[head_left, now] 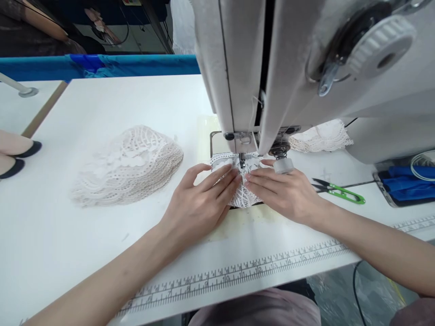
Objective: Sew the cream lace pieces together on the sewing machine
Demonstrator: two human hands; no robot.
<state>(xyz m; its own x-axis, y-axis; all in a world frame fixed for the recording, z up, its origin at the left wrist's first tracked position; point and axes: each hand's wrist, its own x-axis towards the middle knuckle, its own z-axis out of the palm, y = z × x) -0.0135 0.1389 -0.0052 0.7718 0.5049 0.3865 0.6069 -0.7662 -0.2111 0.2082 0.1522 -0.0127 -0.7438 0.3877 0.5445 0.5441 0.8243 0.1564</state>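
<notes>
A small piece of white lace (245, 194) lies under the presser foot (242, 160) of the sewing machine (292, 59). My left hand (199, 201) rests on the lace's left side, its fingers stretched out flat and the thumb apart from them. From the other side, my right hand (294, 194) lays its extended fingers on the lace, close to the foot. The fingertips of both hands nearly meet in front of the needle area. Part of the lace is hidden beneath my fingers.
Left of the machine lies a stack of lace pieces (136, 167). More lace (321, 136) sits behind my right hand, with green thread snips (343, 194) nearby. A phone (387, 190) with blue cloth is at the far right. A printed ruler (238, 276) runs along the table's front edge.
</notes>
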